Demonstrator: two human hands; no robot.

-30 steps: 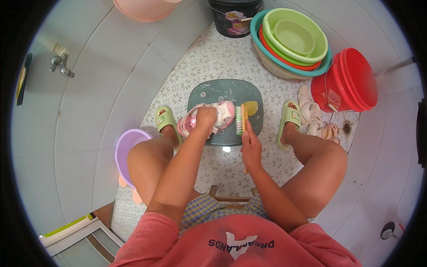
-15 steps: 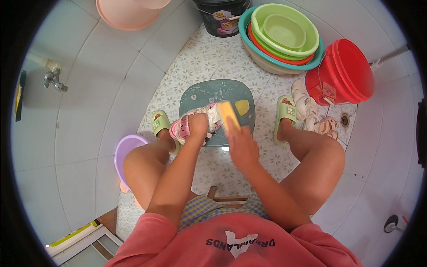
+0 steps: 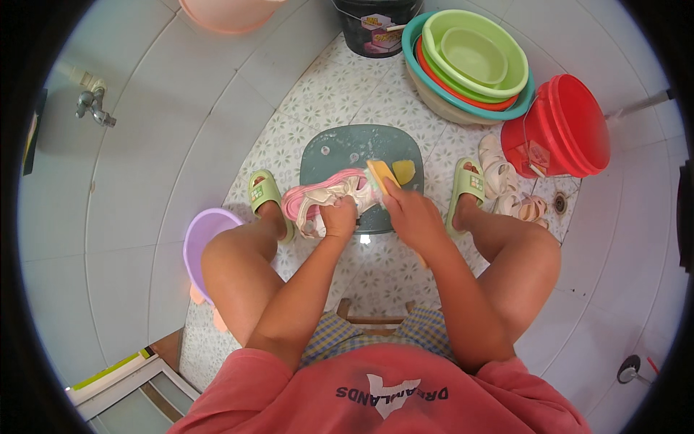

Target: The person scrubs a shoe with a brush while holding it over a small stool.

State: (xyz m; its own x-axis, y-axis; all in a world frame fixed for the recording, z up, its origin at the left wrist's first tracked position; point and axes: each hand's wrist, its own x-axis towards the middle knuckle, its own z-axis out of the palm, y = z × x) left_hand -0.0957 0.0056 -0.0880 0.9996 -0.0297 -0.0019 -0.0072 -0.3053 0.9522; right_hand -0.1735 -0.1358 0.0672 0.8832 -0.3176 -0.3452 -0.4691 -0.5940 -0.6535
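Observation:
My left hand (image 3: pixel 340 217) is closed round a pink and cream strappy sandal (image 3: pixel 322 194), held on its side above a dark green stool top (image 3: pixel 336 141). In my right hand (image 3: pixel 416 219) is a yellow scrubbing brush (image 3: pixel 381 175); its pale bristles touch the sandal's right end, and its handle comes out below my palm. A yellow piece (image 3: pixel 404 171), perhaps soap, lies on the stool just beyond the brush. Suds and wet patches spot the stool top. My fingers hide part of the sandal.
Stacked basins (image 3: pixel 473 61), a red bucket (image 3: pixel 560 130) and a black bucket (image 3: pixel 376 32) stand at the back. Several pale sandals (image 3: pixel 499 173) sit right of my slippered foot, near a floor drain (image 3: pixel 560 202). A purple basin (image 3: pixel 199 242) is by my left leg; a tap (image 3: pixel 94 105) juts from the left wall.
The sandal has turned so that its pink sole edge shows more. The brush has come down onto its right end, more upright before. My left hand has shifted right and nearer to me.

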